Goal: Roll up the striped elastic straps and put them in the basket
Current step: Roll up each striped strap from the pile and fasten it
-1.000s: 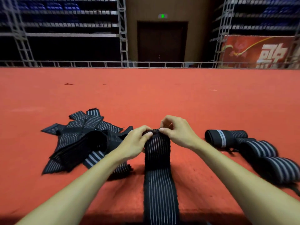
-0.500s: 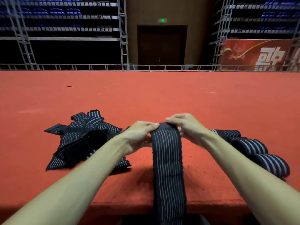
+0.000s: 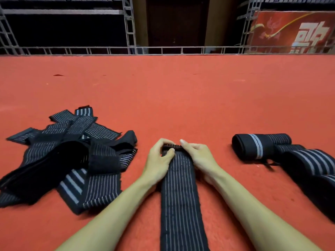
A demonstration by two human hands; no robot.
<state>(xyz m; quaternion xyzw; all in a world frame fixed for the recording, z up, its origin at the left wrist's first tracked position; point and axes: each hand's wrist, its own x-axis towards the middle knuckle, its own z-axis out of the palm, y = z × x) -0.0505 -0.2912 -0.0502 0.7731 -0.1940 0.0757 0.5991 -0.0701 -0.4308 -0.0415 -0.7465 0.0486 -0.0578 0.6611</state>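
Note:
A long black elastic strap with thin white stripes [image 3: 179, 192] lies flat on the red carpet, running from the bottom edge of the view up the middle. Its far end is folded into a small tight roll. My left hand [image 3: 159, 158] and my right hand [image 3: 197, 156] pinch that roll from either side, thumbs on top. A loose heap of unrolled striped straps [image 3: 68, 156] lies to the left. Rolled straps [image 3: 257, 147] lie in a row at the right. No basket is in view.
The red carpeted floor [image 3: 181, 98] stretches far ahead to a metal railing [image 3: 163, 50]. Behind the railing stand scaffolding, dark seating, a door and a red banner [image 3: 293, 31].
Both hands have lowered the strap's far end to the carpet and curled it over into a small roll. The camera has tilted down and come closer.

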